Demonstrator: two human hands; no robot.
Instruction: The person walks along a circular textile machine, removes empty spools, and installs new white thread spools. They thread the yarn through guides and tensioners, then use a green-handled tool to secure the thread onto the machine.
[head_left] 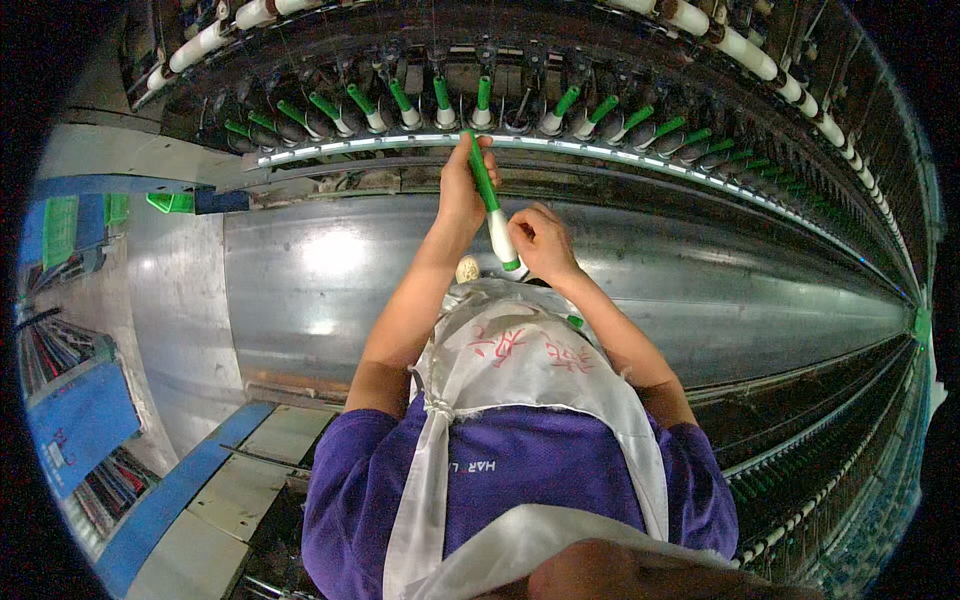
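Note:
My left hand (462,188) is closed around the upper part of a green bobbin (482,175). White yarn is wound thickly on its lower end, and the green base tip shows below that. The bobbin slants down toward my apron. Close beside the wound yarn is my right hand (540,243), its fingers curled together; whatever they pinch is too small to make out. Ahead stands a row of similar green bobbins with white yarn, one of them a bobbin (484,100) just beyond my left hand. In that row, a spindle (517,118) stands without a bobbin.
A pale metal rail (560,146) runs along the front of the bobbin row. White rollers (745,50) line the machine above. A second machine (800,470) stands behind me at right. Green crates (170,203) and a blue panel (85,425) are at left.

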